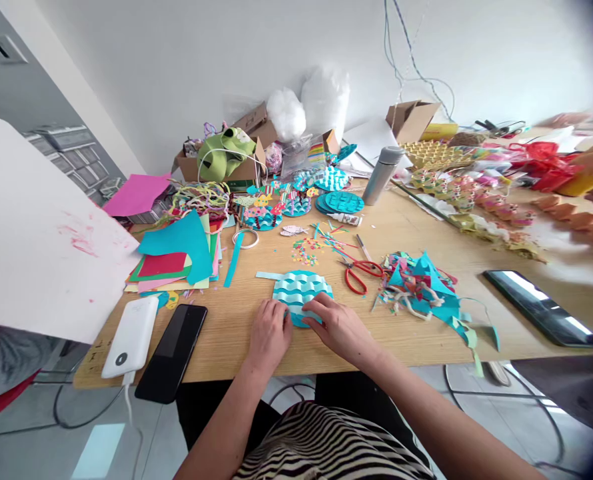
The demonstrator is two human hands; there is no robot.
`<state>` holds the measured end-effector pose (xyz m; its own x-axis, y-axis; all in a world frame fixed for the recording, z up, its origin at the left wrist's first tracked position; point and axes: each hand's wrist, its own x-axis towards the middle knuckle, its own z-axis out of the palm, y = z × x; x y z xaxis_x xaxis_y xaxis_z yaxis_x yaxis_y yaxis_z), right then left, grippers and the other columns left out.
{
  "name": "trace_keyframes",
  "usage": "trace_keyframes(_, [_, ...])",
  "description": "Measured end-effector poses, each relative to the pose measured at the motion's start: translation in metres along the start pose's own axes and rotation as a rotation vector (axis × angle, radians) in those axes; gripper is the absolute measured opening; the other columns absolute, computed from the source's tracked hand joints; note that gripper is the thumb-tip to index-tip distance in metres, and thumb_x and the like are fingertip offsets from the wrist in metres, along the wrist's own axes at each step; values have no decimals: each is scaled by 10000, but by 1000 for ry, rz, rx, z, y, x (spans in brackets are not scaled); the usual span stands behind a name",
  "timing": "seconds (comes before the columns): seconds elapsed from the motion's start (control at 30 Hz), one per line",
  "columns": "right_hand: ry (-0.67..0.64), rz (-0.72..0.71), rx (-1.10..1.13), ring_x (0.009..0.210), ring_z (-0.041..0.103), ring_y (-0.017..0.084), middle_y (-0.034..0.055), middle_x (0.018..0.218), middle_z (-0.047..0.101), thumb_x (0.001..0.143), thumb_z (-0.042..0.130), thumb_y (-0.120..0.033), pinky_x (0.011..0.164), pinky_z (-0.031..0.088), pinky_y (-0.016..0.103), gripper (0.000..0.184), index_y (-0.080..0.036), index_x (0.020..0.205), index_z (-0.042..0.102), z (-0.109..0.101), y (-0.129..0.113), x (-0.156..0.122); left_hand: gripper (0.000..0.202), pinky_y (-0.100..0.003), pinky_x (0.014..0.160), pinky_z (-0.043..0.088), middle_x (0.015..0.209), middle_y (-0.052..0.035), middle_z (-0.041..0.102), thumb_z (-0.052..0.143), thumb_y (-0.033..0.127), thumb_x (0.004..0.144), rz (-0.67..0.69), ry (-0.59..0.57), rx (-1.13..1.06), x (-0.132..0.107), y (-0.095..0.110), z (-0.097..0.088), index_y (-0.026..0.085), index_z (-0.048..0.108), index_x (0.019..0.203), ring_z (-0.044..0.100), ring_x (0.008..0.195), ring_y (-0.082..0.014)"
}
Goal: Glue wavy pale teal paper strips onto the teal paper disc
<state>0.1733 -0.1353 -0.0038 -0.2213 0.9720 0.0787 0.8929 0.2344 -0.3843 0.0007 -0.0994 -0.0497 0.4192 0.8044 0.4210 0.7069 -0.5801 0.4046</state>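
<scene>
A round blue paper disc (296, 302) lies flat on the wooden table in front of me, crossed by rows of pale wavy paper strips (304, 283). One straight light-blue strip end (269, 275) sticks out past its upper left edge. My left hand (271, 328) is closed, fingers curled and pressed at the disc's lower left edge. From the lower right, my right hand (337, 325) reaches over the disc with its fingers bent together in a pinch on the lowest part. What lies under both sets of fingertips is mostly hidden.
Red-handled scissors (360, 272) and a pile of paper scraps (421, 283) lie to the right, with a dark tablet (541, 307) beyond. Coloured paper sheets (176, 257), a white power bank (131, 337) and a black phone (172, 353) are left. A grey bottle (382, 175) stands behind.
</scene>
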Motion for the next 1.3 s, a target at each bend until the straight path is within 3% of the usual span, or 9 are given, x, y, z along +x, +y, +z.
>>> trace_keyframes(0.27, [36,-67,-95,827,596,158,66,1037,600,949,468,-240,663,450,240,212,-219,1028,664,9,5,0,98,-349,764,475,831,-42,586,508,102,855,-10,11,-22,0,0,-1,196,508,826,551,845,-216])
trace_keyframes(0.6, [72,-148,-130,912,561,184,75,1022,591,929,463,-142,707,468,260,284,-263,1078,673,19,11,0,274,-356,790,497,869,-54,604,458,-34,740,-40,45,-66,-3,-2,-2,186,520,891,568,879,-218])
trace_keyframes(1.0, [63,-190,-180,953,531,208,90,1064,565,888,497,-85,795,461,310,345,-267,1130,661,19,13,3,365,-354,812,513,932,-56,626,466,-39,736,-36,34,-94,-6,-4,-3,194,583,992,593,916,-211])
trace_keyframes(1.3, [85,-213,-164,944,523,204,81,1062,568,882,503,-74,803,445,312,370,-285,1138,667,22,16,4,335,-382,806,517,878,-57,642,465,-46,727,-21,30,-89,-5,-4,-2,185,584,938,592,892,-225])
